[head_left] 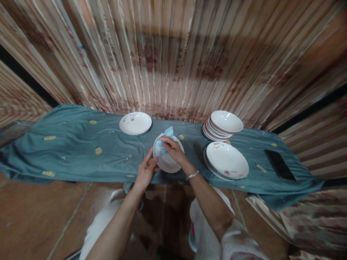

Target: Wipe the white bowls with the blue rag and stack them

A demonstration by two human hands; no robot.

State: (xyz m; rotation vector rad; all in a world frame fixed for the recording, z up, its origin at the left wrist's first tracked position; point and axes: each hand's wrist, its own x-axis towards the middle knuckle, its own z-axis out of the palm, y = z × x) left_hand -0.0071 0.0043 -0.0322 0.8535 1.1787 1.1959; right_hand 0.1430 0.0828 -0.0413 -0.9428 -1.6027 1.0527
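Observation:
A white bowl (pixel 170 164) is between my hands at the middle of the cloth-covered table. My left hand (pixel 147 169) grips the bowl's left rim, thumb on the near side. My right hand (pixel 173 148), with a silver bangle at the wrist, presses a light blue cloth (pixel 168 133) against the bowl's inside. Part of the cloth stands up past the far rim; the rest is hidden under my fingers.
A flowered white plate (pixel 135 123) lies at the back left. On the right are stacked bowls (pixel 226 122), stacked plates (pixel 227 160) and a black phone (pixel 280 165). The green tablecloth (pixel 78 144) reaches both ends; a pleated curtain (pixel 168 65) hangs behind.

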